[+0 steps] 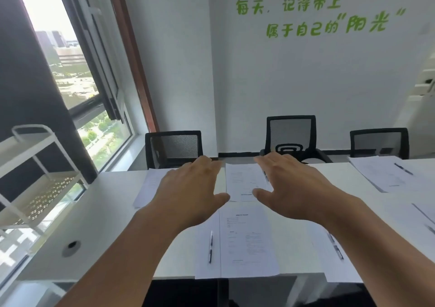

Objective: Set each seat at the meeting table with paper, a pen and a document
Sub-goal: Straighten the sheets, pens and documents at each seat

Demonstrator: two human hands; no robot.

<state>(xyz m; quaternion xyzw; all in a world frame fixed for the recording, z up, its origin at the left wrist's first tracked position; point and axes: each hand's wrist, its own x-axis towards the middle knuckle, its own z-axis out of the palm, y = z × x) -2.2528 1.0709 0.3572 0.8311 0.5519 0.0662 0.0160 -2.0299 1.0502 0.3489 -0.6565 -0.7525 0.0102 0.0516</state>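
- Two hands reached across the white meeting table [113, 210]: the left hand [188, 189] and the right hand [289, 189] hovered flat with straight, spread fingers, gripping nothing, on either side of the far document [244, 181].
- Nearer lay a second document [247, 240] on blank paper [207, 247], with a pen [210, 246] just to its left.
- Far right, another paper set [386, 177] carried a pen [403, 169].
- Three black mesh chairs [174, 147] stood beyond the table; a white rack [40, 181] stood left, by the window [70, 75].
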